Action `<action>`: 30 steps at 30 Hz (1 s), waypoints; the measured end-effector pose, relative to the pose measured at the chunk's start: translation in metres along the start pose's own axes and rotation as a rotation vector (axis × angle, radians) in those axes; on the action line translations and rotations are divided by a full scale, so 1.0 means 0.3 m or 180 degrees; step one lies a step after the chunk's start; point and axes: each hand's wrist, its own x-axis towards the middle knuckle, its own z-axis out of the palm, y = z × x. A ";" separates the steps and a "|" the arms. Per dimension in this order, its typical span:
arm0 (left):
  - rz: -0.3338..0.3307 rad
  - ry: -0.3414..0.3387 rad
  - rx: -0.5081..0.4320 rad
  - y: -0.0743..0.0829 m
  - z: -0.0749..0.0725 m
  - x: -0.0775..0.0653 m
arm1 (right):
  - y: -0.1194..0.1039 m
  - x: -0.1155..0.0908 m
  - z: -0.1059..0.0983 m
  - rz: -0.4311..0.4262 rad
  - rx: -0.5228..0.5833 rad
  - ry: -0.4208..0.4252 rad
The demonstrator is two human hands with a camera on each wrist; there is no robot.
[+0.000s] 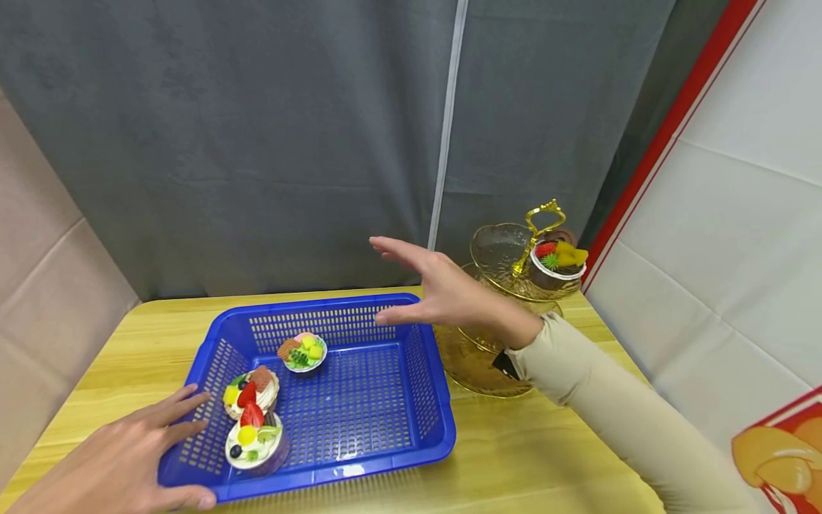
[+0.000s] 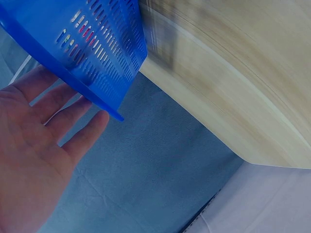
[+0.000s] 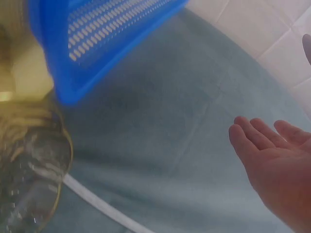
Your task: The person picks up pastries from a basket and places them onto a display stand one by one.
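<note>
My left hand [image 1: 138,453] rests with spread fingers at the left rim of a blue plastic basket [image 1: 359,470]; in the left wrist view its fingertips touch the rim from outside. Inside the basket, three decorated cupcakes lie toward the left: one with yellow cubes and a biscuit [image 1: 303,353], one with a strawberry and biscuit [image 1: 263,389], and a cream-topped one [image 1: 257,446] nearest me. My right hand [image 1: 437,285] hovers above the basket's far right corner, fingers extended, holding nothing. Behind that forearm stands a tiered glass cake stand [image 1: 504,246] with a gold handle.
A chocolate cupcake with fruit [image 1: 559,263] sits on the stand's top tier, and a brown item is partly hidden behind it. The wooden table [image 1: 514,450] carries everything. A grey curtain [image 1: 289,143] hangs along the back, with a white wall panel [image 1: 726,235] at right.
</note>
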 end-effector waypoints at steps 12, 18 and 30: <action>-0.0016 -0.0012 -0.0008 0.000 -0.008 0.000 | 0.017 0.092 0.137 0.0192 0.0330 -0.0427; -0.0079 -0.0123 -0.0014 0.004 -0.009 0.006 | 0.036 0.131 0.191 0.0336 0.0529 -0.0514; -0.0087 -0.0101 -0.0017 0.000 -0.002 0.006 | 0.066 0.198 0.311 0.0473 0.0636 -0.0666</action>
